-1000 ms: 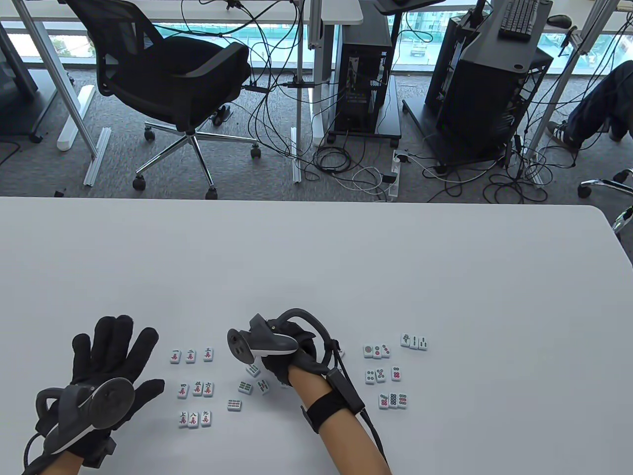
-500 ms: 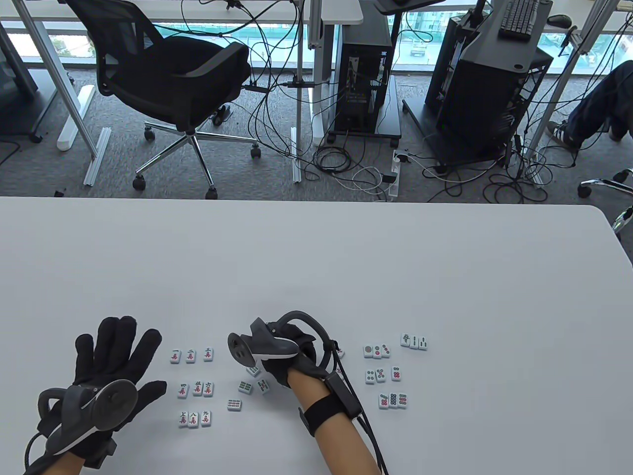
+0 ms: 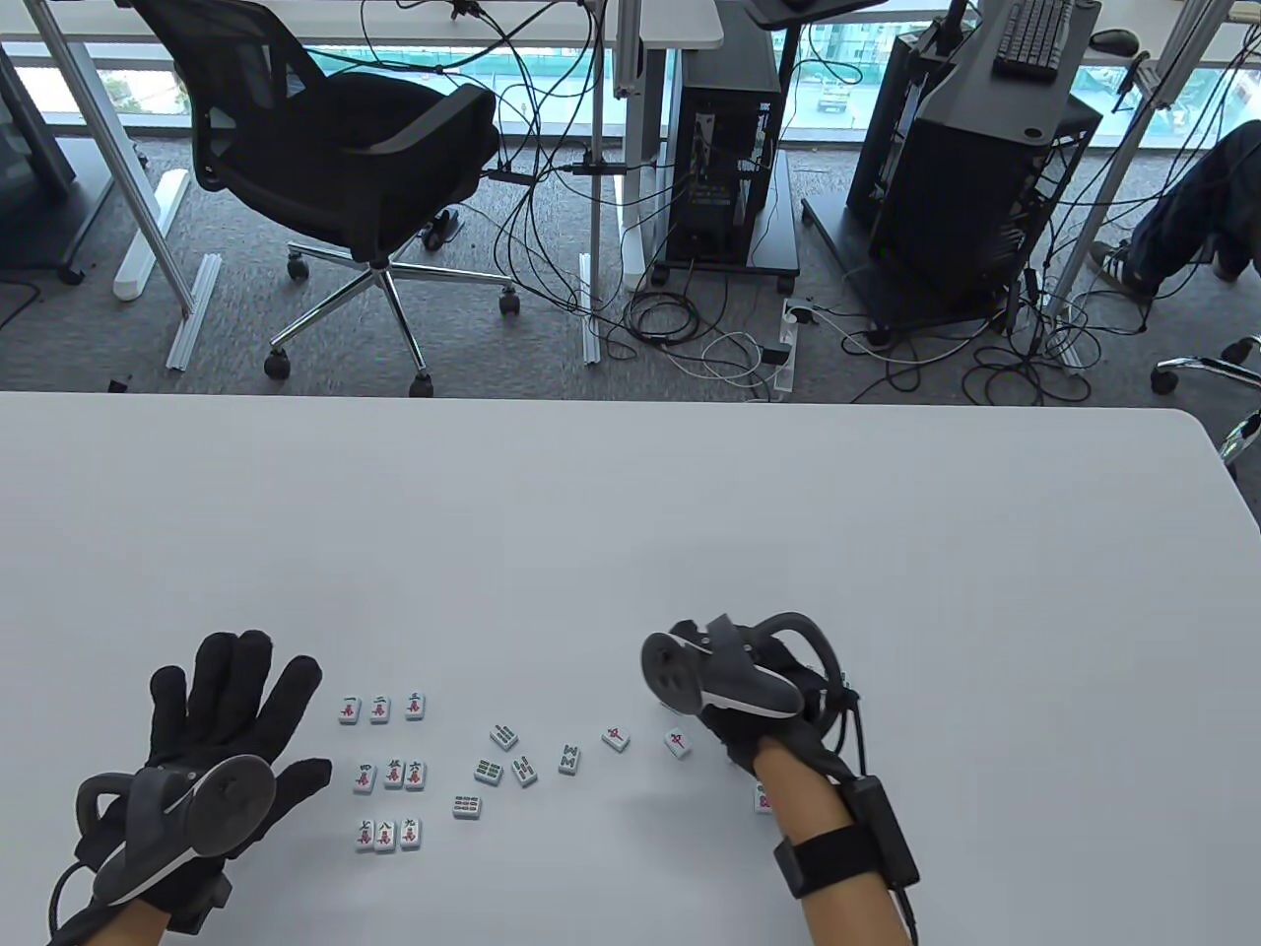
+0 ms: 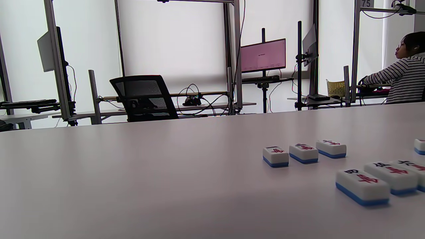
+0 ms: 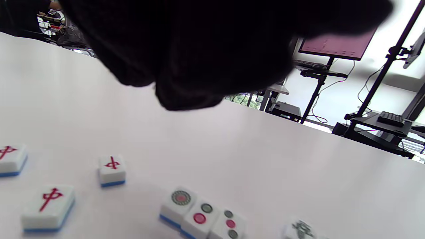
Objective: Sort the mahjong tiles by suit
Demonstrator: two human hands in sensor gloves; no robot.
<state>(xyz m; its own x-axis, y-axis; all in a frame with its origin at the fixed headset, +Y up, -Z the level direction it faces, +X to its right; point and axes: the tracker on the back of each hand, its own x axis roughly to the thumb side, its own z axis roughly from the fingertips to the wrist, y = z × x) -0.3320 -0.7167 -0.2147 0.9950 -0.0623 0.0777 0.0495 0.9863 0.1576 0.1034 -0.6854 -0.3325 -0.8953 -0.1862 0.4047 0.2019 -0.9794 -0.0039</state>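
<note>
Right hand [image 3: 763, 705] shifted right (fingers curled) above dot tiles [image 5: 202, 214].

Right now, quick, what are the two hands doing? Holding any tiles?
Left hand: open, fingers spread flat on the table, holding nothing.
Right hand: cannot tell; its fingers are hidden.

- White table [image 3: 690, 512], rounded far-right corner.
- Near left: character tiles [image 3: 384, 771] face up, three rows of three.
- Right of them: four bamboo tiles [image 3: 500, 764], loosely scattered, with another bamboo tile [image 3: 568, 758] just right.
- Further right: two red-character tiles [image 3: 645, 740], apart.
- Right wrist view: row of dot tiles [image 5: 202, 214], touching; a third red-character tile [image 5: 11, 159] at left edge.
- Left hand [image 3: 212, 759] flat on table, fingers spread.
</note>
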